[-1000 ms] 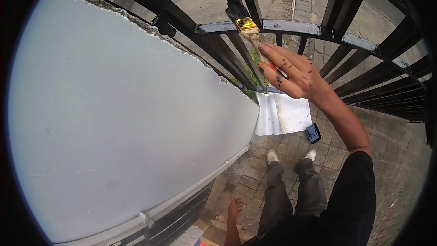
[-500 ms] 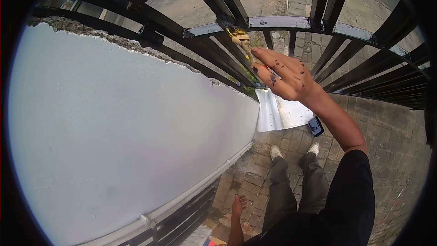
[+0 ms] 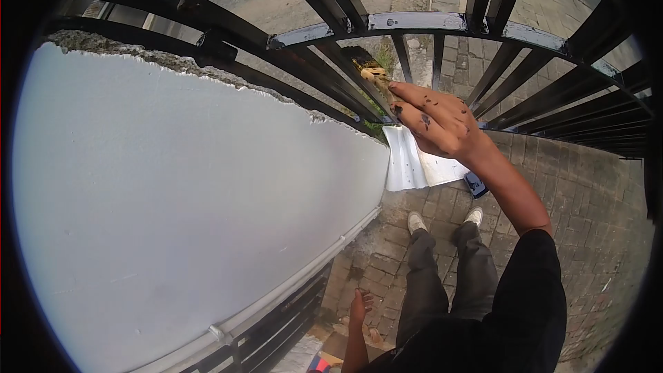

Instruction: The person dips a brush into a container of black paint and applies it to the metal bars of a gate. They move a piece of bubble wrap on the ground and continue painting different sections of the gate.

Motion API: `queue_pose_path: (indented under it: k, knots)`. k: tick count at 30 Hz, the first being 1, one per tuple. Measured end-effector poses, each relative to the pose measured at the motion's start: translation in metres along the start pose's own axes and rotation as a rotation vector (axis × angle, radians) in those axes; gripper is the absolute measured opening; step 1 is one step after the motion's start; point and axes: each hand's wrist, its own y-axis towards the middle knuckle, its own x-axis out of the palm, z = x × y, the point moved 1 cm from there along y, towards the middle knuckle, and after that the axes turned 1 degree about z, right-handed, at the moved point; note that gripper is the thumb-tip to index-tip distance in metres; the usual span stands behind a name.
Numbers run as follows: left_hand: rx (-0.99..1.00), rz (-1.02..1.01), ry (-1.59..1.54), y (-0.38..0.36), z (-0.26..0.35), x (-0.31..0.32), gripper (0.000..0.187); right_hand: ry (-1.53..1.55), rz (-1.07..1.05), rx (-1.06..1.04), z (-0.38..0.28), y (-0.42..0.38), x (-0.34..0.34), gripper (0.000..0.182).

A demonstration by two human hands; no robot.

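Observation:
My right hand (image 3: pixel 436 119), spotted with dark paint, is closed round the handle of a paintbrush (image 3: pixel 369 69). The brush has a yellowish ferrule and black-coated bristles, which point up and left, just below the top rail (image 3: pixel 414 22) of a black metal fence. Pale grey patches show on that rail, between black stretches and bars. Low at the bottom centre hangs my left hand (image 3: pixel 360 305), its fingers apart and nothing in them, beside the lower dark railing.
A white wall (image 3: pixel 193 193) with a rough broken top edge fills the left. Below the fence, white sheets (image 3: pixel 407 166) with dark specks lie on brick paving (image 3: pixel 566 235), beside a dark tray (image 3: pixel 475 185). My shoes (image 3: pixel 416 222) stand near them.
My right hand and the brush have shifted slightly right and down in view; the bristles have come away from the top rail. The view has also shifted slightly.

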Motion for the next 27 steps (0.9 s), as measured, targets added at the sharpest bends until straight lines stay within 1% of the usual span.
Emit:
queue_pose_path:
  k: [1, 3, 4, 5, 7, 8, 10, 13, 16, 17, 19, 21, 23, 25, 27]
  knots:
    - [-0.003, -0.008, -0.007, 0.000, 0.000, 0.001, 0.074, 0.002, -0.009, -0.006, 0.002, 0.003, -0.003, 0.014]
    - [-0.005, 0.002, 0.001, 0.002, -0.001, -0.001, 0.074, -0.052, 0.003, 0.055, 0.006, 0.012, -0.009, 0.012]
    - [-0.003, -0.008, -0.012, 0.004, -0.001, -0.002, 0.074, -0.062, -0.022, 0.101, 0.006, 0.016, -0.014, 0.015]
    - [0.000, -0.017, -0.017, 0.007, -0.001, -0.003, 0.074, -0.065, -0.027, 0.091, 0.005, 0.019, -0.017, 0.015]
    - [0.005, -0.017, -0.019, 0.008, 0.004, -0.003, 0.073, -0.106, 0.079, -0.005, 0.001, 0.023, -0.022, 0.018]
    - [0.005, -0.025, -0.022, 0.009, 0.007, -0.004, 0.073, -0.125, 0.074, -0.031, -0.001, 0.021, -0.024, 0.020]
    - [0.050, -0.033, -0.024, 0.013, 0.009, -0.004, 0.072, -0.080, 0.034, -0.006, -0.002, 0.016, -0.021, 0.019]
    - [0.045, -0.047, -0.010, 0.020, 0.013, -0.006, 0.071, -0.017, -0.011, 0.036, 0.002, 0.005, -0.011, 0.020]
    - [0.047, -0.051, -0.003, 0.025, 0.015, -0.009, 0.070, -0.120, 0.031, 0.058, 0.003, -0.003, -0.012, 0.021]
    - [0.051, -0.049, -0.004, 0.024, 0.015, -0.010, 0.070, -0.117, 0.025, 0.061, 0.001, -0.005, -0.009, 0.021]
    - [0.045, -0.052, 0.002, 0.021, 0.012, -0.014, 0.070, -0.010, 0.096, 0.016, -0.003, -0.005, -0.003, 0.021]
    - [0.045, -0.066, 0.004, 0.027, 0.009, -0.015, 0.070, -0.007, 0.081, -0.001, -0.004, 0.001, 0.001, 0.022]
    - [0.022, -0.041, 0.014, 0.040, -0.006, -0.014, 0.070, -0.119, 0.023, -0.060, 0.002, 0.005, 0.004, 0.023]
    - [0.020, -0.029, 0.013, 0.047, -0.013, -0.008, 0.071, -0.139, 0.012, -0.059, 0.006, -0.003, 0.004, 0.022]
    - [0.008, -0.035, -0.002, 0.054, -0.024, -0.003, 0.071, -0.190, 0.065, -0.079, 0.004, -0.006, 0.001, 0.021]
